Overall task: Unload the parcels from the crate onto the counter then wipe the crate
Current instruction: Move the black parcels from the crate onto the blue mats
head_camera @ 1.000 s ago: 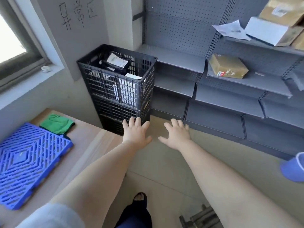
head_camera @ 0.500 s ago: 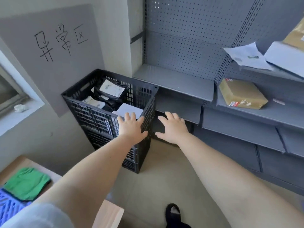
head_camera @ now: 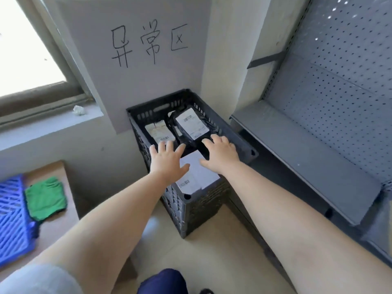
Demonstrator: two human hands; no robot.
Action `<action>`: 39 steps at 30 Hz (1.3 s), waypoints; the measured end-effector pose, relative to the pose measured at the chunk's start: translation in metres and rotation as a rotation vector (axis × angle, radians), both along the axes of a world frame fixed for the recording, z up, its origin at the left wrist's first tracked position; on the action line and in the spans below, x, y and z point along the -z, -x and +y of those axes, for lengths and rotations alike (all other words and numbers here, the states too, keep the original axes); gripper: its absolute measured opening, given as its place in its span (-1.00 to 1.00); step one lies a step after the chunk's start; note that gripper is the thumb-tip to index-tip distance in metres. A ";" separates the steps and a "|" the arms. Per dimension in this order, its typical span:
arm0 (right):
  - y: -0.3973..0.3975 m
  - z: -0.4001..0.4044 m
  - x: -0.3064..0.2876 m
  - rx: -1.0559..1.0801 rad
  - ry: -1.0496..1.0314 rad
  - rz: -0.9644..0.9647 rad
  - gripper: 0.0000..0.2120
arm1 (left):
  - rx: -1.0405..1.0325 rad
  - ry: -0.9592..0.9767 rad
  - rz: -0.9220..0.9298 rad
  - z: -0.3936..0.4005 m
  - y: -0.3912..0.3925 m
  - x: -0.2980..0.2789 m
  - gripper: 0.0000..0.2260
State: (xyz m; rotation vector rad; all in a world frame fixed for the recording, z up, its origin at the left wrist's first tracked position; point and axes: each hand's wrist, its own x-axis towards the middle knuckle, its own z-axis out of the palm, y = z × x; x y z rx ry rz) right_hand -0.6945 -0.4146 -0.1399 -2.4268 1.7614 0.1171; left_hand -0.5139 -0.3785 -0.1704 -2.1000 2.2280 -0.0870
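Reaching over the black crate (head_camera: 214,200) with your left hand (head_camera: 167,161) and right hand (head_camera: 222,154) spread and gripping nothing, you had not yet unloaded anything: the white parcel (head_camera: 198,176), black parcel (head_camera: 191,126) and tan parcel (head_camera: 159,132) lay inside it, the green cloth (head_camera: 45,198) untouched on the counter (head_camera: 61,225). Whether your fingers touched the parcels, and what lay beneath them, you could not tell.

A grey wall panel (head_camera: 135,66) above the crate (head_camera: 214,200) bore handwritten "异常区". The parcels' labels (head_camera: 192,123) were too blurred to read.
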 end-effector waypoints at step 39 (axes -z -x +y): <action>-0.034 -0.322 0.090 0.570 -1.137 -0.955 -0.46 | -1.453 -0.225 1.995 -0.264 0.028 0.090 -0.52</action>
